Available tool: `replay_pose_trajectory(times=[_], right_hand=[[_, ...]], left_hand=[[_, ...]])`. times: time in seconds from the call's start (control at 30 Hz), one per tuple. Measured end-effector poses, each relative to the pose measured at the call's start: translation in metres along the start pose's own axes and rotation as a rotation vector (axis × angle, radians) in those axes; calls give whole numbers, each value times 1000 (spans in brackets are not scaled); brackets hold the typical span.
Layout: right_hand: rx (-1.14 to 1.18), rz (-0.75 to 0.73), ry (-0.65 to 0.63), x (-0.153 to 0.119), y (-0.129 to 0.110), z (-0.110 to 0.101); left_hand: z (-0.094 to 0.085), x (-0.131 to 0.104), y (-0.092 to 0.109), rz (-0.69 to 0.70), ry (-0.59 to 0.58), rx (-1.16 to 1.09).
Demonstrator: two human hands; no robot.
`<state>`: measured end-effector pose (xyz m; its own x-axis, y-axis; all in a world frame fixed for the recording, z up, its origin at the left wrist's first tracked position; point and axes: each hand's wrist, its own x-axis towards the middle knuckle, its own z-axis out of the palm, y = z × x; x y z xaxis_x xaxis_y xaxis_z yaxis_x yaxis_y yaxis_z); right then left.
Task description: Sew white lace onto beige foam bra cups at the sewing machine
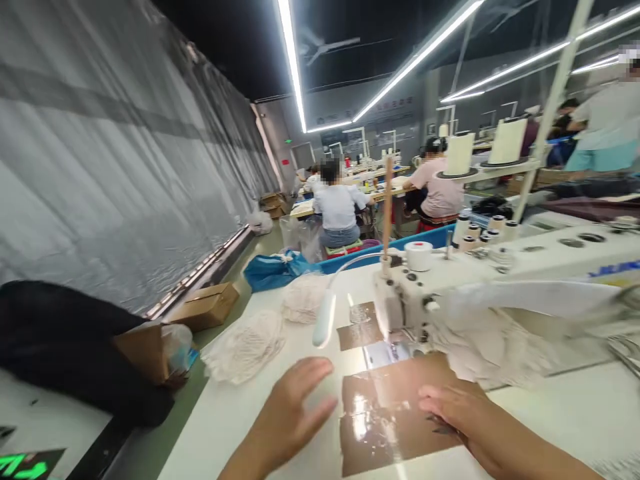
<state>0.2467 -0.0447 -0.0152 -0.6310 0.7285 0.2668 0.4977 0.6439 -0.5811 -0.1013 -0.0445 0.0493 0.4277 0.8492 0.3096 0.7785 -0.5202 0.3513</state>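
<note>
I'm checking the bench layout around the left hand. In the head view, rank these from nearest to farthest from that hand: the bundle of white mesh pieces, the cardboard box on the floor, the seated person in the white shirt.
1. Bundle of white mesh pieces, on the table just left of the left hand.
2. Cardboard box, on the floor farther left, by the curtain.
3. Seated person in the white shirt, far down the aisle.

Grey curtain wall (100,147), ceiling strip lights (293,63)

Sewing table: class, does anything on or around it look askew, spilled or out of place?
Little stands out. Brown tape patches lie crookedly on the table beside the sewing machine. Both hands, left and right, are empty. White bundles sit loosely heaped, not spilled.
</note>
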Motion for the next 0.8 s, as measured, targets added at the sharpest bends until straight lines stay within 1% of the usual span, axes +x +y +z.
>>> replay_pose_trajectory(times=[0.07,0.1,0.17,0.23,0.3,0.37,0.43,0.5,0.57,0.63,0.7,0.8], right_hand=[[-26,37,101,-32,17,-2],[-36,54,136,-45,24,-3],[-38,96,180,-64,36,-5],[11,101,212,-75,42,-9],[87,72,259,-81,45,-13],[144,45,305,-84,48,-17],[157,45,324,-85,52,-20],[118,66,310,-83,57,-24],[42,119,250,-79,64,-30],[-49,199,171,-73,72,-37],[-129,265,119,-68,79,-41],[-209,303,58,-65,85,-40]], left_hand=[[19,18,45,123,-82,-150],[29,29,67,186,-154,-228],[54,53,107,310,-229,-323],[82,78,137,330,-271,-330],[112,103,155,294,-222,-292],[141,127,161,198,-110,-221],[164,150,160,123,-18,-174],[178,171,154,95,-2,-174],[184,186,147,80,-27,-190],[184,196,142,77,-44,-195],[183,199,140,90,-34,-192],[181,197,144,111,15,-205]])
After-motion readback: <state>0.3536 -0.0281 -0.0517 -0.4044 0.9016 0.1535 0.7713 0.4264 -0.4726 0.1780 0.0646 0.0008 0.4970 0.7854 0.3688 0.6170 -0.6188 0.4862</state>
